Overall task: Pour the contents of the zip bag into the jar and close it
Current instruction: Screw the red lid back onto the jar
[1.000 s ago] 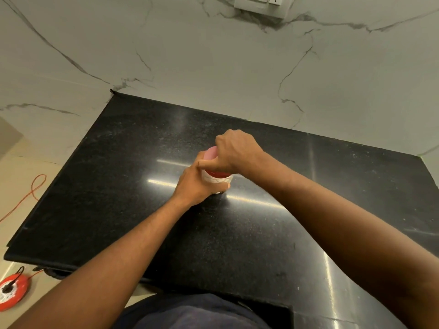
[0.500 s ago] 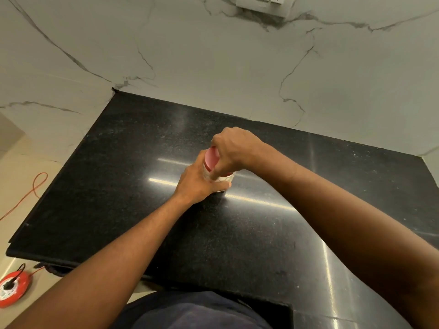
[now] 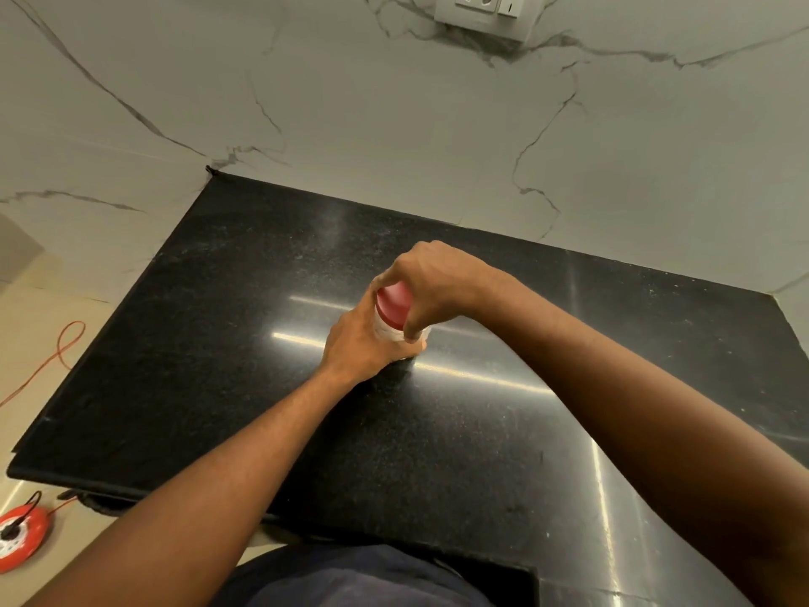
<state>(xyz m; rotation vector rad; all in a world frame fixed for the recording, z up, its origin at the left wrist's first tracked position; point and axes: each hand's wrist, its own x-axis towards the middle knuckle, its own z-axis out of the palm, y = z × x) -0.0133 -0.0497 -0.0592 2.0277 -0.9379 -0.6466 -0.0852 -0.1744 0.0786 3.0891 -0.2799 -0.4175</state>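
jar [image 3: 396,332] stands up on desk [image 3: 227,308] | left hand [image 3: 363,343] holds its side | right hand [image 3: 431,282] grips lid [image 3: 392,305] from above

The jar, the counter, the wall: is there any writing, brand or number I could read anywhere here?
None can be read.
jar: hands cover most of it; no print legible on the visible part.
red lid: plain.
wall socket: no lettering, only a small dark mark on its switch.
red cable reel: too blurred to tell.
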